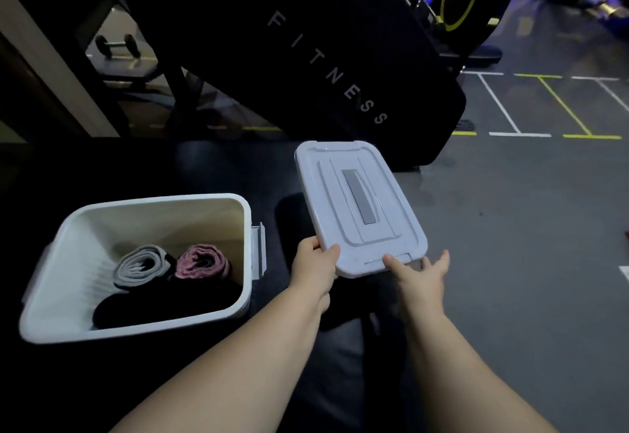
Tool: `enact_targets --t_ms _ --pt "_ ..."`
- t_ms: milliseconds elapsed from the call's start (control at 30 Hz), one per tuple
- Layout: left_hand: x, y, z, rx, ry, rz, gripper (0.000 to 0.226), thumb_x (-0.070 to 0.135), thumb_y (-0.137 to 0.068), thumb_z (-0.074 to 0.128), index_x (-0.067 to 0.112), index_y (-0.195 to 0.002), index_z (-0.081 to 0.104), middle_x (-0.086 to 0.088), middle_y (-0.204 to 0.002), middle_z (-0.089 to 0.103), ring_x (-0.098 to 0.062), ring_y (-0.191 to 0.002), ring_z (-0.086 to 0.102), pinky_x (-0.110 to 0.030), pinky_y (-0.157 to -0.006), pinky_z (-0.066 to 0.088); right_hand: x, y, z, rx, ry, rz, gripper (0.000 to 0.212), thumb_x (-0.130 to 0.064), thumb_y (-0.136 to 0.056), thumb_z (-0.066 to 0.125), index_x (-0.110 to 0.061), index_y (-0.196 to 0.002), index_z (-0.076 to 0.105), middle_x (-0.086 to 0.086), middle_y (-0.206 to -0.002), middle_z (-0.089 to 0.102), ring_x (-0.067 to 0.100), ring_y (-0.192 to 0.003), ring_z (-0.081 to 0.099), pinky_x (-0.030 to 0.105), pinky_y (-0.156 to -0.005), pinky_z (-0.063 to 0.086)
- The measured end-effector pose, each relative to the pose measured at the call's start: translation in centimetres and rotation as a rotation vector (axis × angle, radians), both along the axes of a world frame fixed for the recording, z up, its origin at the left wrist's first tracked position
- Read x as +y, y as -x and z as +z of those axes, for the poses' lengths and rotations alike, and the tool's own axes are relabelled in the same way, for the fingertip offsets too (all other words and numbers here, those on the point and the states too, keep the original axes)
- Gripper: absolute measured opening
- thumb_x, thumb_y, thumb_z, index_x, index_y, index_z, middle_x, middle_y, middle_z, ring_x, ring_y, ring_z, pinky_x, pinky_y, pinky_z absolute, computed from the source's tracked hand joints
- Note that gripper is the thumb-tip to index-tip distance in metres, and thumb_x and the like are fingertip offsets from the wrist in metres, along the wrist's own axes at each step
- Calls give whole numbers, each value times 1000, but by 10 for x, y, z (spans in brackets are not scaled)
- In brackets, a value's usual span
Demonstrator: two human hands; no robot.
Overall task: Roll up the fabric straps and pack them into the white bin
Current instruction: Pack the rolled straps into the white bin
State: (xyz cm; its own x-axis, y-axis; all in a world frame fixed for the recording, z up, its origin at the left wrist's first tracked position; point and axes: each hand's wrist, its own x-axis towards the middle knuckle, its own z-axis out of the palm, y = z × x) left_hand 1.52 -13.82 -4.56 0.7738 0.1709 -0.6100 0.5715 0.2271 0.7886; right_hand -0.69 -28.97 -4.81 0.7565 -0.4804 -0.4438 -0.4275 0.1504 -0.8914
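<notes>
While the left hand [315, 262] grips the lid [360, 204] edge, the right hand [420, 274] seems spread open beside it.

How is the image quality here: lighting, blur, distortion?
Head view: dim overall, blue light glowing top right; the bin rim is smeared by motion blur at its left edge; the dark rolls beside the grey roll and pink roll are lost in shadow; wide-angle bending tilts the background; the lid is sharp.
</notes>
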Motion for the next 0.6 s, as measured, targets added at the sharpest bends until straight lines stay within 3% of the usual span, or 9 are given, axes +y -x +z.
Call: enact_targets --t_ms 67,133,267,400,500,600 --pt "-2 7 17 -18 58 54 15 9 -93 58 18 -104 56 -4 -100 69 -22 -93 68 -38 -85 57 14 4 22 -25 -196 -90 100 -5 -85 70 -21 -154 0 6 -135 53 21 -111 62 31 -80 55" --pt "1 14 38 -25 103 88 15 9 -92 60 21 -99 55 -5 -100 68 -23 -94 68 -39 -87 56 30 9 42 -67 -312 -129 81 -2 -89 65 -17 -151 16 14 -121 62 25 -101 67 28 -64 58" --pt "20 24 75 -82 98 60 24 11 -87 65 14 -109 56 -6 -102 70 -24 -98 67 -44 -94 53 58 20 79 -116 -363 -136 65 -6 -93 61 -21 -143 23 12 -110 65 24 -92 67 35 -72 56" --pt "57 29 107 -123 131 72 28 -4 -86 64 13 -102 50 -14 -105 65 -30 -100 64 -46 -94 52 79 25 110 -168 -350 -77 51 -4 -95 57 -22 -135 32 2 -98 67 15 -79 68 27 -60 55" --pt "103 26 127 -172 194 220 25 0 -88 66 10 -103 48 -14 -104 63 -24 -90 63 -39 -79 54 99 29 121 -168 -324 3 49 -3 -94 57 -20 -136 40 5 -104 69 19 -88 71 31 -67 57" --pt "156 23 137 -155 202 360 27 14 -90 68 11 -108 48 -8 -103 62 -21 -90 61 -42 -89 50 117 33 126 -131 -276 114 50 -4 -94 57 -27 -138 47 6 -107 72 23 -93 70 36 -77 56"
